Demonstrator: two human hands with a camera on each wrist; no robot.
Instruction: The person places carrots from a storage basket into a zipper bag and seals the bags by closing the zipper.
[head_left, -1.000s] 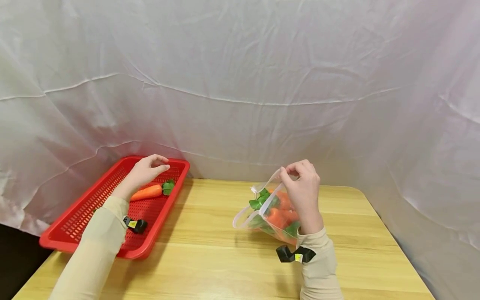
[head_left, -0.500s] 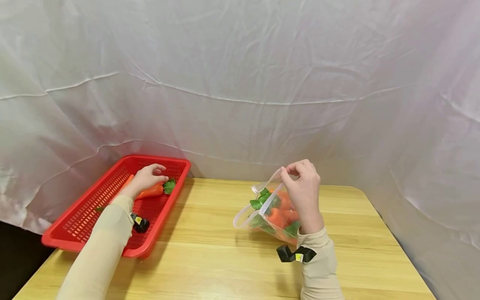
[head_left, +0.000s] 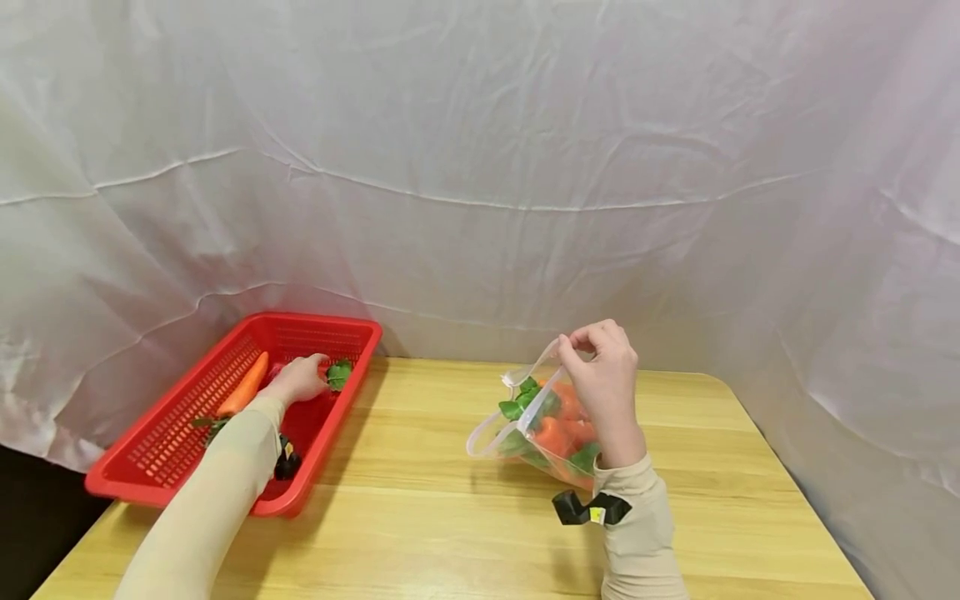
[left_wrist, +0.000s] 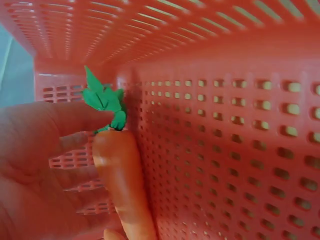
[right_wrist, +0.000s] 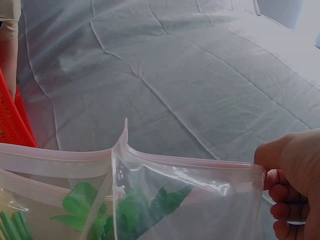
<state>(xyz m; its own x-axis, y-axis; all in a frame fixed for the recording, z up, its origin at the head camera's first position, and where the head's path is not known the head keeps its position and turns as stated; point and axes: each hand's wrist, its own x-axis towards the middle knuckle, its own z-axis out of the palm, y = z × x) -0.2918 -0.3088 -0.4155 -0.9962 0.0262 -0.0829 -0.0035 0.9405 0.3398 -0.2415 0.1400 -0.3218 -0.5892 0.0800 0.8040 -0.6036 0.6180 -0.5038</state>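
My left hand point(head_left: 302, 379) reaches down into the red basket point(head_left: 112, 486), over a carrot with a green leafy top point(head_left: 340, 375). In the left wrist view, its thumb lies at the base of the leaves and its fingers extend along the side of the orange carrot point(left_wrist: 120, 170). My right hand point(head_left: 606, 367) pinches the top edge of a clear plastic bag point(right_wrist: 220, 200) between thumb and fingers. The bag's pale-rimmed mouth gapes toward the left. Inside it are orange vegetables point(head_left: 558, 435) with green leaves point(right_wrist: 82, 202).
Another carrot point(head_left: 246, 386) lies in the basket, left of my left hand, its leaves partly behind the sleeve. The basket stands at the left of the wooden table point(head_left: 442, 533). A grey-white cloth point(head_left: 480, 167) hangs behind.
My left hand has lowered into the basket and over the carrot near its right wall, uncovering the other carrot. My right hand and the bag have stayed nearly still.
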